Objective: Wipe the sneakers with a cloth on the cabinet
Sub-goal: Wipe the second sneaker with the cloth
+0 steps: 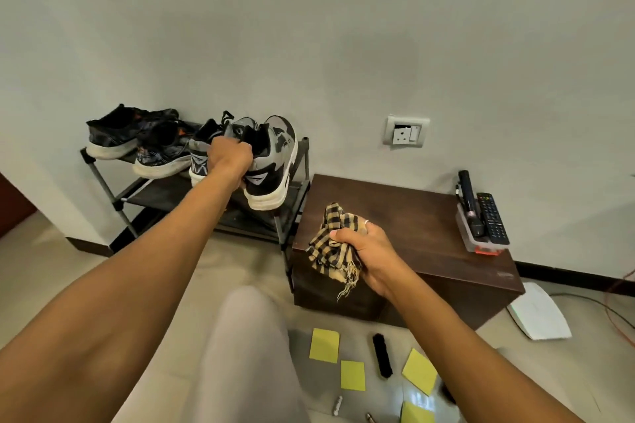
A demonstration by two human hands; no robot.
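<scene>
The left hand [229, 156] is clamped around the collars of a pair of grey, black and white sneakers [271, 165], gripping both shoes together at the heel openings, above the top tier of a dark metal shoe rack [113, 196] against the wall. Whether the soles touch the rack or hang just clear of it cannot be told. A second pair of dark patterned sneakers [137, 139] lies on the same tier to the left. The right hand [364, 251] is closed on a bunched yellow-and-black checked cloth [335, 244] with a frayed fringe, held over the near left corner of the dark brown wooden cabinet [412, 216], which serves as the table here. A small tray holding a black remote control [493, 218] stands at its far right edge, well apart from the cloth.

The step in hand looks like carrying the grey pair across to the table. To do it well, the grip should pinch both collars firmly so neither shoe slips, and the pair should be lifted clear of the rack's right post before swinging over. Setting them soles-down on the bare middle of the table, away from the remote tray, would leave room for wiping. The cloth hand should move aside first, so the shoes do not land on the fringe.
</scene>
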